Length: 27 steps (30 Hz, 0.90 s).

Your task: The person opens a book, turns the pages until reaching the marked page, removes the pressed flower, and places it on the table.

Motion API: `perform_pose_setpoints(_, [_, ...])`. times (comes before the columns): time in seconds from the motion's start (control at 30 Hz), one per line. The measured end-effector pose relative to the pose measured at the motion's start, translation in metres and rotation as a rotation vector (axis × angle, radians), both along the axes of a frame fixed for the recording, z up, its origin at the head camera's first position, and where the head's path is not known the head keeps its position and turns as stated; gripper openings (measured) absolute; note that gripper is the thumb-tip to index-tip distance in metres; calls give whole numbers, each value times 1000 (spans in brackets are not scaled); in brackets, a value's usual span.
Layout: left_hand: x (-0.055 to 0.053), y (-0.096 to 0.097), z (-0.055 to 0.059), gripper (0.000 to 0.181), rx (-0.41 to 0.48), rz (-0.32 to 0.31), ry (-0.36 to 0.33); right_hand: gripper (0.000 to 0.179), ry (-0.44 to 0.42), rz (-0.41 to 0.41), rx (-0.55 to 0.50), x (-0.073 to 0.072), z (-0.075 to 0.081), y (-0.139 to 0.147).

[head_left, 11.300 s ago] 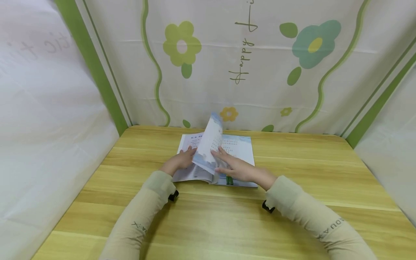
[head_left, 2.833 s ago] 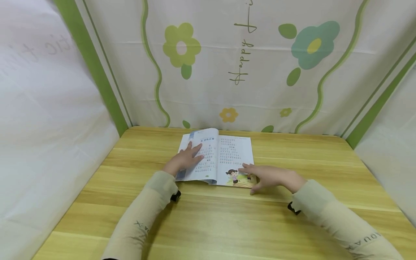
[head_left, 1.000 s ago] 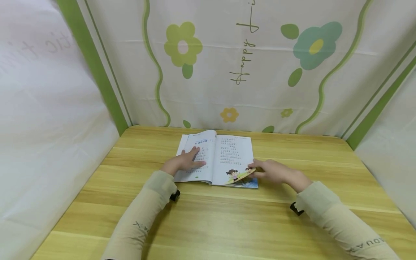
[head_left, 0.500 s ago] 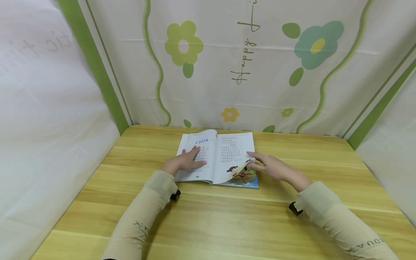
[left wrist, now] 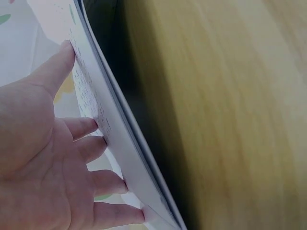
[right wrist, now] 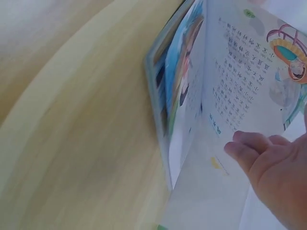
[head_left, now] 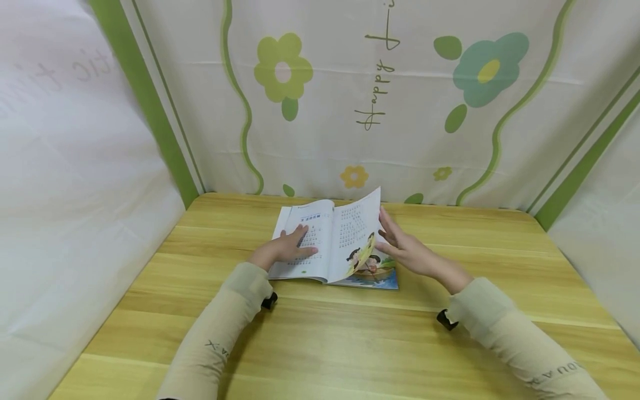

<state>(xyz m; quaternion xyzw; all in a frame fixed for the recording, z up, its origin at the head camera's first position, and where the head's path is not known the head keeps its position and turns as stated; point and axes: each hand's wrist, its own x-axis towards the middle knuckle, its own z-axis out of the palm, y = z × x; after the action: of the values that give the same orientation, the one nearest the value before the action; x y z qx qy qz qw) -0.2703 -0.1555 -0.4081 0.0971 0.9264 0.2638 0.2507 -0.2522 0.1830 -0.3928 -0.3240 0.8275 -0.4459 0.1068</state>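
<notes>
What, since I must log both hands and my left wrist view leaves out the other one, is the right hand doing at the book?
Observer: From the head view, the right hand is at the outer edge of a page on the right side, which stands lifted.

Operator: Good. Does anything show beneath that page?

Observer: Yes, a boat drawing, partly uncovered past its lower outer corner.
</notes>
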Motion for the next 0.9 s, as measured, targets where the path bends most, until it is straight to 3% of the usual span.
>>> perform_pose_setpoints(0.17, [0, -1, 1, 88, 12, -3, -3, 83, 3, 54, -71, 1, 3, -14])
perform_pose_setpoints(0.27, [0, -1, 1, 88, 19, -5, -1, 79, 2, 88, -53, 3, 6, -23])
perform_pose_setpoints(0.47, [0, -2, 1, 88, 29, -2, 9, 78, 33, 158, 68, 10, 8, -41])
perform_pose_setpoints(0.73, [-1, -3, 0, 87, 42, -16, 24, 75, 115, 214, 234, 14, 0, -63])
perform_pose_setpoints(0.9, [-2, -1, 1, 72, 50, -29, 55, 76, 129, 236, 324, 17, 0, -73])
